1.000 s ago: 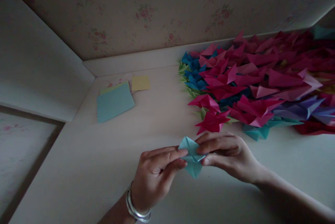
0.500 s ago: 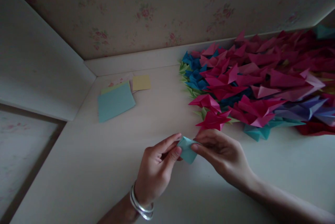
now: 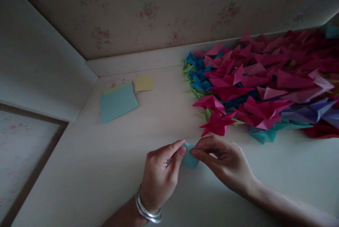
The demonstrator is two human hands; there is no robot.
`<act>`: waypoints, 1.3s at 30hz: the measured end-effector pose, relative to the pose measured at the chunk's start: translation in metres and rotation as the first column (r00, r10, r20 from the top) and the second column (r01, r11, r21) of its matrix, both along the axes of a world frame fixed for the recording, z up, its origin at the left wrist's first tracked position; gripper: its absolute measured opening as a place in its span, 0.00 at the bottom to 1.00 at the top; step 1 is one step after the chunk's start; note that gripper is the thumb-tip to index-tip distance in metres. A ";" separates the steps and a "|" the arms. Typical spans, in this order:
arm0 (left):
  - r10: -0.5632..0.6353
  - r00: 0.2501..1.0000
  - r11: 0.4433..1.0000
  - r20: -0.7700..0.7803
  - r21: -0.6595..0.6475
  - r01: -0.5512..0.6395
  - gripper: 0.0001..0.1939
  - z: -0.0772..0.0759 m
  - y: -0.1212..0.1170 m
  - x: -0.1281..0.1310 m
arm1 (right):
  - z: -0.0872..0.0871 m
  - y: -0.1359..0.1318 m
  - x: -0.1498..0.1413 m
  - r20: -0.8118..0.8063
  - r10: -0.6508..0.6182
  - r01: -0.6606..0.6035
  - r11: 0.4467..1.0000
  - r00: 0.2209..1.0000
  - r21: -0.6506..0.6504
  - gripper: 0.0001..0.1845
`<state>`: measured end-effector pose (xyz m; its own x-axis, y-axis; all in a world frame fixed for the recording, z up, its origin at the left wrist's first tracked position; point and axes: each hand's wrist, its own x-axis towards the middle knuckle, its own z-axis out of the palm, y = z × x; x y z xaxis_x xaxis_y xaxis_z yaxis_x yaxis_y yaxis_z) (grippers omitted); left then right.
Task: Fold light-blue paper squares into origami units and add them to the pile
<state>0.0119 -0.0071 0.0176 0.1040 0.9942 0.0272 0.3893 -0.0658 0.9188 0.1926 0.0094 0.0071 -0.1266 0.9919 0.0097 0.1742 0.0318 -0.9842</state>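
Note:
A small folded piece of light turquoise origami paper [image 3: 190, 161] is held between my two hands, just above the white tabletop. My left hand [image 3: 162, 170] pinches its left edge between thumb and fingers; silver bangles circle that wrist. On the other side, my right hand [image 3: 225, 163] grips the upper right edge, thumb in front and fingers behind. The fingers cover much of the paper's upper part, so its exact folds there are hidden.
A large heap of folded paper pieces [image 3: 259, 89], mostly pink with blue, green, purple and turquoise, lies at the right. Turquoise paper sheets [image 3: 118, 103] and a smaller yellow sheet [image 3: 144, 83] rest at the left back. A floral wall [image 3: 159, 15] rises behind.
The upper flap that stood open a second ago is folded, and the turquoise paper appears smaller. Both thumbs have moved onto its front face. The hands stay in nearly the same place.

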 end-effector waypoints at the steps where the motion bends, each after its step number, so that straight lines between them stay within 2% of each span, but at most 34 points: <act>1: 0.018 1.000 0.999 0.025 -0.028 -0.017 0.12 0.000 0.000 0.000 | 0.001 0.000 0.000 -0.013 0.017 -0.017 1.000 1.000 -0.005 0.06; 4: 0.068 0.979 0.984 0.194 -0.177 -0.034 0.13 -0.002 0.000 -0.001 | 0.003 0.002 0.004 -0.066 0.095 -0.099 0.994 0.993 -0.051 0.06; 6: 0.112 0.942 0.961 0.315 -0.276 -0.022 0.11 -0.003 0.002 -0.003 | 0.006 0.005 0.010 -0.066 0.213 -0.216 0.976 0.975 -0.033 0.07; 8: 0.171 0.908 0.927 0.383 -0.375 -0.016 0.09 -0.004 0.006 -0.006 | 0.008 0.007 0.016 -0.014 0.360 -0.358 0.931 0.933 0.068 0.09; 10: 0.236 0.884 0.885 0.403 -0.465 -0.024 0.08 -0.003 0.009 -0.008 | 0.009 0.008 0.021 0.076 0.438 -0.444 0.872 0.896 0.205 0.15; 13: 0.239 0.867 0.847 0.438 -0.530 0.034 0.11 0.001 0.011 -0.009 | 0.008 0.008 0.023 0.160 0.401 -0.432 0.821 0.902 0.373 0.13; 15: 0.127 0.863 0.856 0.489 -0.494 0.154 0.17 0.005 0.009 -0.009 | 0.008 0.007 0.023 0.166 0.335 -0.374 0.839 0.927 0.394 0.08; 17: -0.052 0.874 0.880 0.484 -0.392 0.270 0.23 0.008 0.005 -0.009 | 0.010 0.006 0.023 0.163 0.279 -0.316 0.903 0.946 0.290 0.07; 18: -0.137 0.889 0.891 0.438 -0.337 0.303 0.25 0.009 0.003 -0.008 | 0.012 0.006 0.022 0.149 0.266 -0.293 0.934 0.952 0.203 0.10; 20: -0.219 0.934 0.919 0.282 -0.263 0.294 0.23 0.010 0.000 -0.008 | 0.014 0.007 0.021 0.082 0.277 -0.279 0.960 0.957 0.012 0.17; 22: -0.197 0.964 0.937 0.180 -0.253 0.239 0.20 0.009 -0.001 -0.007 | 0.015 0.007 0.019 -0.034 0.307 -0.308 0.942 0.951 -0.135 0.20; 25: -0.118 0.953 0.929 0.278 -0.307 0.205 0.14 0.009 0.002 -0.007 | 0.012 0.006 0.017 -0.226 0.327 -0.380 0.887 0.918 -0.262 0.18; 28: -0.050 0.881 0.894 0.470 -0.372 0.249 0.12 0.007 0.005 -0.009 | 0.007 0.005 0.018 -0.452 0.280 -0.453 0.824 0.847 -0.340 0.14; 31: 0.031 0.791 0.871 0.611 -0.405 0.278 0.09 0.003 0.004 -0.010 | 0.003 0.003 0.017 -0.624 0.158 -0.488 0.775 0.765 -0.402 0.12; 36: 0.167 0.573 0.861 0.802 -0.402 0.312 0.07 -0.003 0.003 -0.007 | 0.004 0.002 0.011 -0.703 0.025 -0.488 0.738 0.711 -0.466 0.12; 38: 0.185 0.530 0.852 0.828 -0.404 0.334 0.05 -0.004 0.003 -0.005 | 0.004 0.001 0.010 -0.697 0.009 -0.467 0.749 0.717 -0.470 0.12; 39: 0.188 0.532 0.850 0.825 -0.408 0.333 0.05 -0.004 0.003 -0.004 | 0.002 0.001 0.010 -0.686 0.005 -0.448 0.761 0.728 -0.469 0.12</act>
<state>0.0080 -0.0039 0.0133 0.3656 0.8778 -0.3096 -0.5296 0.4697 0.7063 0.2024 0.0106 0.0095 -0.5315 0.7603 -0.3734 -0.3986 -0.6134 -0.6818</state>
